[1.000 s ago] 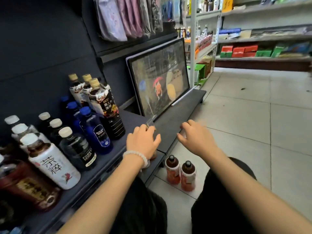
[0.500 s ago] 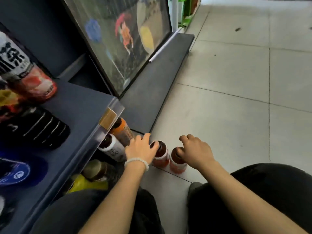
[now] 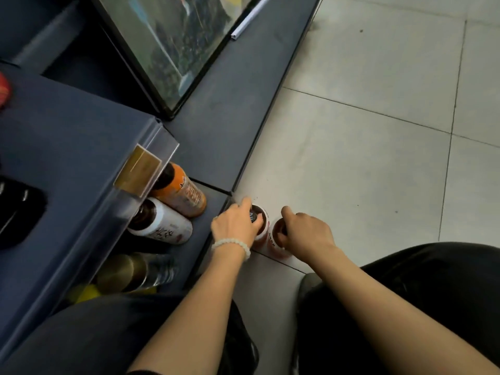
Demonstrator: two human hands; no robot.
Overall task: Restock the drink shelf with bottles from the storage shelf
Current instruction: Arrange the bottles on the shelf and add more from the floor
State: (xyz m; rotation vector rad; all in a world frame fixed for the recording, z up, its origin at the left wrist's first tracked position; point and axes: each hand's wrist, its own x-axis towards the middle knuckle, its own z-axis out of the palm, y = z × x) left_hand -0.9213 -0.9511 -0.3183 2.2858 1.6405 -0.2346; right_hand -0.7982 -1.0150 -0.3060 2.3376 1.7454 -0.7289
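Two small red-labelled bottles stand side by side on the tiled floor by the shelf corner. My left hand (image 3: 236, 226), with a white bead bracelet, wraps its fingers over the top of the left bottle (image 3: 262, 236). My right hand (image 3: 305, 232) closes over the top of the right bottle (image 3: 274, 239). Both bottles stand upright on the floor, seen from straight above. The dark blue drink shelf (image 3: 67, 158) lies to the left.
On the bottom shelf under the blue shelf stand an orange bottle (image 3: 181, 192), a white-labelled bottle (image 3: 165, 226) and a gold-topped one (image 3: 121, 272). A framed picture (image 3: 173, 41) leans on a low dark ledge (image 3: 230, 104). My knees in black trousers flank the bottles.
My view tipped down from the shelf of bottles to the floor. Both hands dropped from the shelf edge onto the two floor bottles and closed on their tops.
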